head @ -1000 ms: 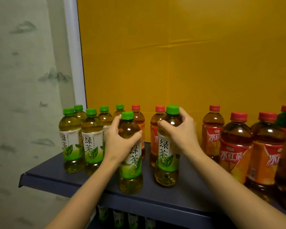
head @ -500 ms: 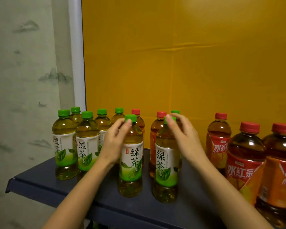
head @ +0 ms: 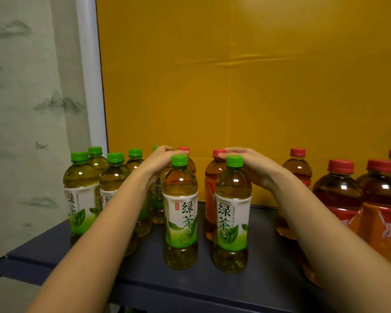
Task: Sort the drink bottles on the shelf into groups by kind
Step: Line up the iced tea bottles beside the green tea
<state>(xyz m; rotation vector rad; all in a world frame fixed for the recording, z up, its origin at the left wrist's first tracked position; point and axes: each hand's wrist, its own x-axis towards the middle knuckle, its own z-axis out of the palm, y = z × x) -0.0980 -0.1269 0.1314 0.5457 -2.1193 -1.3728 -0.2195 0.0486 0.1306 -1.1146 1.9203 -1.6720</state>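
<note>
Yellow backdrop [head: 246,86]: it fills the rear from ten round to three o'clock, with a crease across its middle.
Curtain [head: 31,98]: pale cloth printed with inky hills hangs at nine o'clock.
Shelf [head: 144,274]: a dark blue board runs from eight to four o'clock, and every bottle stands upright on it.
Red-capped tea bottles [head: 339,195]: amber drink with red and orange labels. They crowd the shelf at three to four o'clock, with one further back at two.
Green-capped tea bottles [head: 81,195]: pale yellow-green drink with white and green labels, bunched close together at nine o'clock of the shelf.
Left front bottle [head: 181,213]: green-capped, at six o'clock, nearest me.
Right front bottle [head: 233,218]: green-capped, beside the left front one at its three o'clock but apart from it.
Stray red-capped bottle [head: 211,188]: it stands behind the gap between the two front bottles, partly hidden.
Left hand [head: 159,162]: it reaches past the left front bottle at its eleven o'clock. The fingers bend over the back-row tops, with the tips by a small red cap [head: 183,149]. The palm is hidden, so I cannot tell whether it grasps anything.
Right hand [head: 253,170]: it lies palm down at one o'clock of the right front bottle, with the fingers stretched to the stray bottle's cap. What lies beneath is hidden, so I cannot tell whether it is released or grasping.
</note>
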